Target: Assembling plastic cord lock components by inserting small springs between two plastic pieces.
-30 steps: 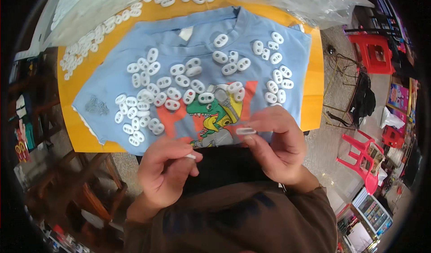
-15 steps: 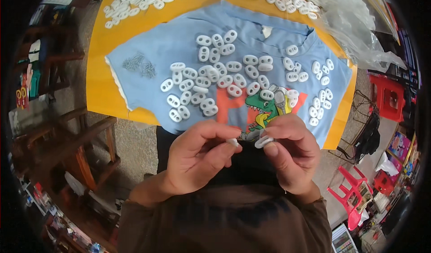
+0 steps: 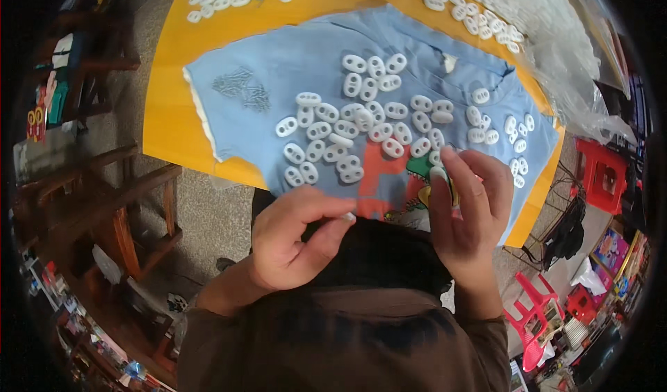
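Near the shirt's lower edge, my left hand (image 3: 299,235) is closed in a pinch on a small white piece (image 3: 349,217), mostly hidden by the fingertips. My right hand (image 3: 472,201) reaches over the printed dinosaur (image 3: 418,166). Its thumb and forefinger close around a white oval plastic piece (image 3: 438,174), partly covered by the fingers. Many similar two-holed white ovals (image 3: 347,128) lie in loose groups on the light-blue T-shirt (image 3: 292,51). A small pile of thin metal screws or pins (image 3: 243,88) rests on its left sleeve.
A yellow board (image 3: 167,124) lies under the shirt, with more white ovals (image 3: 240,1) along its far edge. Clear plastic bagging (image 3: 566,65) bunches at the far right. Red stools (image 3: 601,173) stand to the right, wooden furniture (image 3: 128,246) to the left.
My right hand has moved forward and slightly right, from near my left hand to over the shirt print. My left hand keeps its pinch. The view has shifted, moving the shirt rightward.
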Demonstrator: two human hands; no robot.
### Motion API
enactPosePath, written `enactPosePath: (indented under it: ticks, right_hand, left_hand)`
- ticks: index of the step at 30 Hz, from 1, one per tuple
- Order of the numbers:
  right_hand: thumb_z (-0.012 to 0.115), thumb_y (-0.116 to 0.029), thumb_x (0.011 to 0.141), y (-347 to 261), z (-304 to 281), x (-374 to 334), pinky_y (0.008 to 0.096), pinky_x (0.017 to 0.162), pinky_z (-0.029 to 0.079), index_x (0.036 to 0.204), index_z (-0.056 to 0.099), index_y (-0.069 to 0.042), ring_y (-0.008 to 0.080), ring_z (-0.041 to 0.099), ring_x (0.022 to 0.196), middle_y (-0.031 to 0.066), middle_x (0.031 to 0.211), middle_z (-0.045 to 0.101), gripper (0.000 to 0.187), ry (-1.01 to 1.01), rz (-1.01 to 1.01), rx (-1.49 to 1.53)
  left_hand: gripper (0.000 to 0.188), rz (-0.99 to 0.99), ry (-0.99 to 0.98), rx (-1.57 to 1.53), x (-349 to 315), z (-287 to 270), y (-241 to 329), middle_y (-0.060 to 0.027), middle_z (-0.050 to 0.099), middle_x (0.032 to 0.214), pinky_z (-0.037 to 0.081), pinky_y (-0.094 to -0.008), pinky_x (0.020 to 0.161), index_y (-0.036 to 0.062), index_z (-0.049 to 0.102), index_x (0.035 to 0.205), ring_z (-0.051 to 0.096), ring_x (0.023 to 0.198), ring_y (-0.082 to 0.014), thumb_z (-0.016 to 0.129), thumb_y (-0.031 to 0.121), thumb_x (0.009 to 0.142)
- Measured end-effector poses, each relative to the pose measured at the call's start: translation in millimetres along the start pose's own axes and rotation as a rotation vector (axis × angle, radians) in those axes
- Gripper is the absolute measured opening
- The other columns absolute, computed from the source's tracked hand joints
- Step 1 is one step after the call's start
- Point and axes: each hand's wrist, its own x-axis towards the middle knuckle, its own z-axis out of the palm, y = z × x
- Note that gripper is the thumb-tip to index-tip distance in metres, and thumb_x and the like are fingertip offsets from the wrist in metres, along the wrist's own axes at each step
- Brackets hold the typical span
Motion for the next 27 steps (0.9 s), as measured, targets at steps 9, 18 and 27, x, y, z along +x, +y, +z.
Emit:
enactPosePath:
  ticks: [9, 18, 27]
  right_hand:
    - [0.065, -0.002, 0.06, -40.1, 43.7, 82.8, 0.0351, 0.064, 0.042, 0.092, 0.06, -0.007, 0.0243, 0.052, 0.073, 0.0056, 0.083, 0.055, 0.033, -0.196, -0.376, 0.088]
    - [0.066, -0.006, 0.068, -52.7, 78.8, 131.3, 0.0374, 0.061, 0.042, 0.076, 0.056, -0.005, 0.0289, 0.053, 0.068, 0.0081, 0.072, 0.055, 0.013, -0.365, -0.187, 0.068]
    - [0.069, -0.009, 0.067, -44.5, 87.4, 148.9, 0.0344, 0.062, 0.044, 0.077, 0.06, -0.004, 0.0272, 0.056, 0.07, 0.0087, 0.072, 0.057, 0.014, -0.594, -0.009, 0.083]
  left_hand:
    - [0.022, 0.262, 0.503, 0.119, 13.5, -53.9, -15.6, -0.0121, 0.058, 0.086, 0.045, -0.0235, 0.064, -0.005, 0.055, 0.096, 0.056, 0.072, -0.0151, 0.055, -0.013, 0.075]
    - [0.022, 0.222, 0.517, 0.488, 37.5, -86.1, -26.2, -0.0103, 0.059, 0.076, 0.044, -0.027, 0.058, -0.0022, 0.061, 0.091, 0.054, 0.063, -0.0196, 0.063, -0.009, 0.071]
    - [0.027, 0.315, 0.431, 0.54, 46.4, -93.2, -28.6, -0.0117, 0.059, 0.075, 0.043, -0.0328, 0.058, -0.0013, 0.058, 0.095, 0.055, 0.062, -0.0254, 0.062, -0.008, 0.069]
